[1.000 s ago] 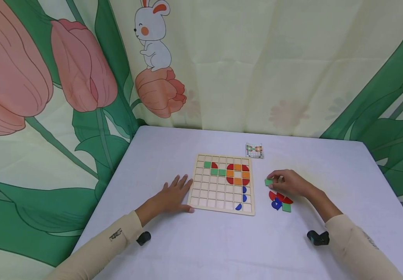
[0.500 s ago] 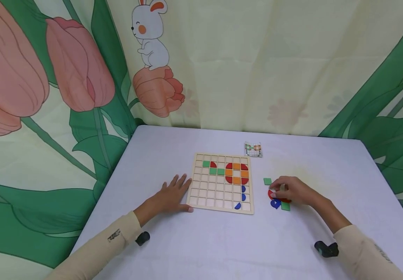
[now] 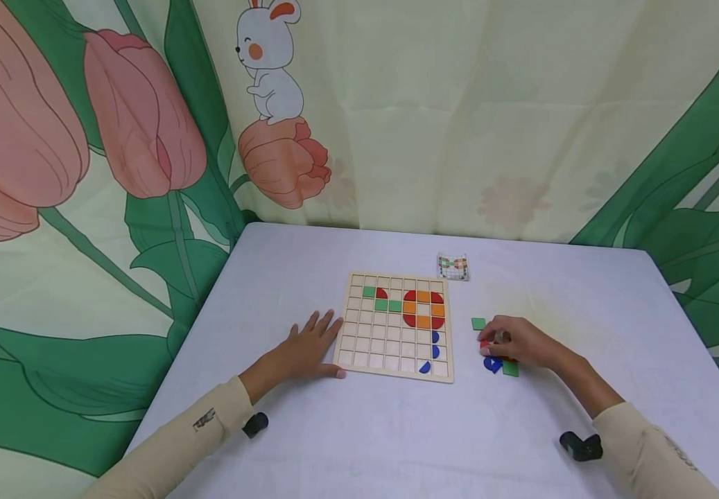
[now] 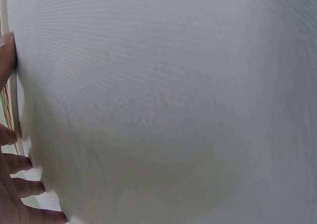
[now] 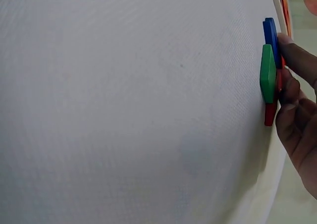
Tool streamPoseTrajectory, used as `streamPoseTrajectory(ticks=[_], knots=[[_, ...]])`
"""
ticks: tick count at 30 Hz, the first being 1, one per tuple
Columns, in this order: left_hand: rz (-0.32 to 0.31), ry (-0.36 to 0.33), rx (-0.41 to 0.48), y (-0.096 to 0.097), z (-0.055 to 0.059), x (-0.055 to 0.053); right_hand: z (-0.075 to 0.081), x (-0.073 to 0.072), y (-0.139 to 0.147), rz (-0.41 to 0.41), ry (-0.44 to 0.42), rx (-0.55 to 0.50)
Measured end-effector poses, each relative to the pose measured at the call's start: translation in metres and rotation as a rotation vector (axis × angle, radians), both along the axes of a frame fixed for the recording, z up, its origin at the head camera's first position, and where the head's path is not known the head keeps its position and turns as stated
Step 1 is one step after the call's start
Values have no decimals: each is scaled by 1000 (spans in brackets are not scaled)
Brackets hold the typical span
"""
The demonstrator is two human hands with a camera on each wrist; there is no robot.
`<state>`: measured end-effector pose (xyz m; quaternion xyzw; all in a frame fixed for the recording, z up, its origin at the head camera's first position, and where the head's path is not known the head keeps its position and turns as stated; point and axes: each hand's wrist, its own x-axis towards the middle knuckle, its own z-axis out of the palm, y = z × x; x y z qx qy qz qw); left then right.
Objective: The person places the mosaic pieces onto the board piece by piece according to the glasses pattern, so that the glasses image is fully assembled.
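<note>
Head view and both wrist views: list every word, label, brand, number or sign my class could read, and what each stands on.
No text is readable in any view.
Card: coloured grid pattern; any lettering is too small to read.
Left sleeve: dark print, too blurred to tell whether it is words or a picture.
Right sleeve: faint print, also unreadable.
Grid board: no lettering can be made out.
</note>
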<state>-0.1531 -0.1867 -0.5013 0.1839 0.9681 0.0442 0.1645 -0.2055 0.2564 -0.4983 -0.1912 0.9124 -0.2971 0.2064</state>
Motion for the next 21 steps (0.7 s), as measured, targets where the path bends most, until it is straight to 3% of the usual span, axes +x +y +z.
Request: streamPoseTrajectory(ticks=[10,21], knots=[[6,-3,-3,0,-2,0,0,3,0,-17,36,33],[-4,2,-24,0,-4,-3,-2,7,3,-22,38,-8]])
